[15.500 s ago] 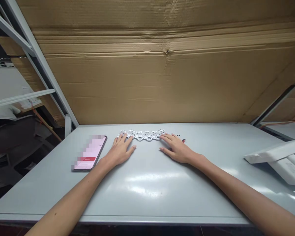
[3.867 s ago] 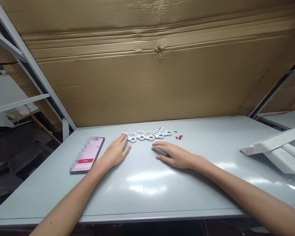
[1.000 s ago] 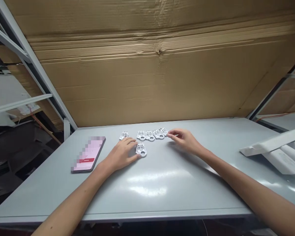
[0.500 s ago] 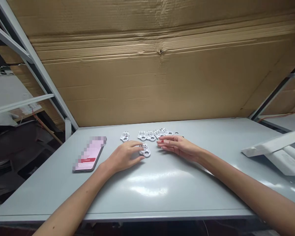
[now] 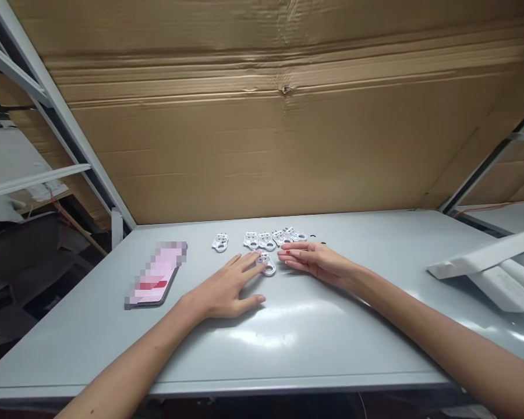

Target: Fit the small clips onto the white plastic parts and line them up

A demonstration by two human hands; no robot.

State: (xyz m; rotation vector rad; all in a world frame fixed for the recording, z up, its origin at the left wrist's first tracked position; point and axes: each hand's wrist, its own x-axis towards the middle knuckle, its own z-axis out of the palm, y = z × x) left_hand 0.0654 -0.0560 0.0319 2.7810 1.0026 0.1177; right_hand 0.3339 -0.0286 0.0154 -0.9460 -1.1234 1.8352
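Note:
Several flat white perforated plastic pieces, each with a round hole at one end, lie on the grey tabletop (image 5: pixel 314 343). Five form a loose row, from a separate piece (image 5: pixel 220 242) on the left to an overlapping pair (image 5: pixel 289 235) on the right. A sixth piece (image 5: pixel 267 264) lies nearer me, just in front of the row. My left hand (image 5: pixel 225 291) rests spread on the table, its fingertips at that piece. My right hand (image 5: pixel 312 262) lies flat to the right of it, fingertips close by and holding nothing.
A phone with a pixelated pink screen (image 5: pixel 155 274) lies to the left. Long white packaging pieces (image 5: pixel 493 273) sit at the right. A tiny dark bit (image 5: pixel 313 236) lies behind my right hand. Corrugated cardboard (image 5: pixel 283 139) stands behind the table, with a metal rack (image 5: pixel 56 110) at left.
The front piece has shifted right and slightly away from me. My left hand has uncurled, its fingers now spread. My right hand has barely moved.

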